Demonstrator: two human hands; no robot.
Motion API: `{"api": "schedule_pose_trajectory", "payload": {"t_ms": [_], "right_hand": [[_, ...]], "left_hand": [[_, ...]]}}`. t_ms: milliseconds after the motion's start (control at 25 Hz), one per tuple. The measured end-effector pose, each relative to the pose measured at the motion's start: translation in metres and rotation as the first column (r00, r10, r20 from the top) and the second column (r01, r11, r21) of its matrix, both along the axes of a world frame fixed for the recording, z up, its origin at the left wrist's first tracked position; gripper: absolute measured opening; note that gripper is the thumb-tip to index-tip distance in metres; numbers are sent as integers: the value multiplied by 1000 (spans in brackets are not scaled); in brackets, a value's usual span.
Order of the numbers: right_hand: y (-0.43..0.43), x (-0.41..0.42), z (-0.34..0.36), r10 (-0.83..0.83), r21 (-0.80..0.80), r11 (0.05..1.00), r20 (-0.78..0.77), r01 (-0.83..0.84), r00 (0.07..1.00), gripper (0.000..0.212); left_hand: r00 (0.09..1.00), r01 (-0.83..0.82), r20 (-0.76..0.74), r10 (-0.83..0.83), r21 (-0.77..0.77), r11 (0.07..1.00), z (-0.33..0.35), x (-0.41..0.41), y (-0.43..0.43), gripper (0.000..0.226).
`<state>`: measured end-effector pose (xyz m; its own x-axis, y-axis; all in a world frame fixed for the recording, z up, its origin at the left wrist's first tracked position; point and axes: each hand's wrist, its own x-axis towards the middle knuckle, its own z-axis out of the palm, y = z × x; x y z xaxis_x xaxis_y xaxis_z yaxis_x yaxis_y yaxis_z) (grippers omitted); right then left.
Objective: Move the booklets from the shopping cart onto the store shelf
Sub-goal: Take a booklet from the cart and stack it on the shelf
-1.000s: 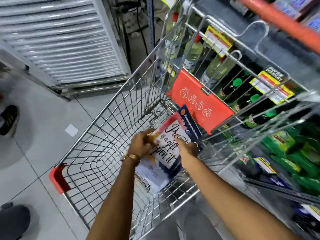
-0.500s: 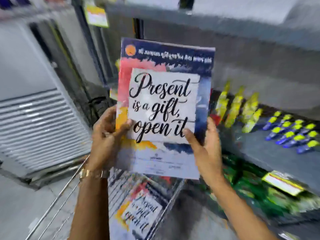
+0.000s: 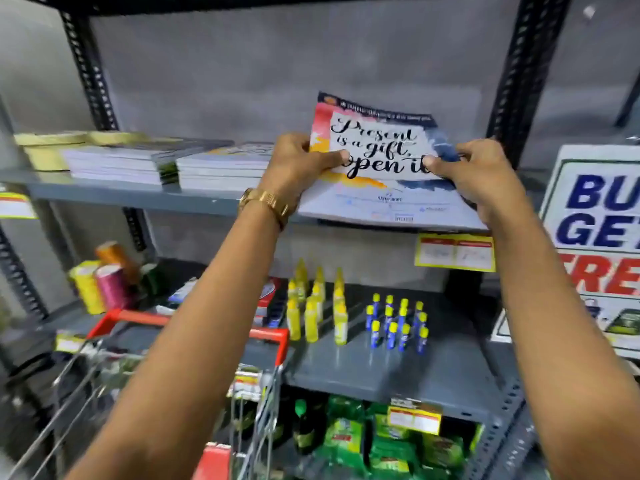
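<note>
Both hands' grip (image 3: 384,168) holds booklet (image 3: 381,140)

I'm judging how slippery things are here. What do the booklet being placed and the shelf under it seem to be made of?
The booklet looks like paper with a smooth, possibly glossy printed cover: it bends between the left hand and right hand. The shelf looks like grey painted metal, matte, carried on black perforated metal uprights. The blur leaves the finishes uncertain.
</note>
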<state>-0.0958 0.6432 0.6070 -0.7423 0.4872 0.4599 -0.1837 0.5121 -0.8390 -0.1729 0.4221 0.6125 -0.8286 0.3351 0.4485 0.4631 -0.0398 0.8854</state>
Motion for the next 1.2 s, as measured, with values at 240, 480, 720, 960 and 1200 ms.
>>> {"api": "schedule_pose_trajectory", "payload": {"t_ms": [240,480,720,960,1200], "right_hand": [[63,-42,12,-402,347,896,375,276,835,30],[58,-50,8,-608,513,768,398,383,687,46],[51,-51,0,-649,630,718,450,296,614,48],[-5,-35,2,-698,752,501,59,429,714,42],[-151,-22,-71,-285,601,706,-243,374,927,36]], "left_hand": [[980,-190,-172,103,-626,756,12,-57,105,50],[922,-350,-387,19,-810,470,7,-73,132,60],[841,-513,-541,-20,-808,292,2,-65,121,52],[706,-663,-691,154,-569,486,-1,-33,80,46],[493,-804,-831,259,-321,500,-64,24,-36,41]]}}
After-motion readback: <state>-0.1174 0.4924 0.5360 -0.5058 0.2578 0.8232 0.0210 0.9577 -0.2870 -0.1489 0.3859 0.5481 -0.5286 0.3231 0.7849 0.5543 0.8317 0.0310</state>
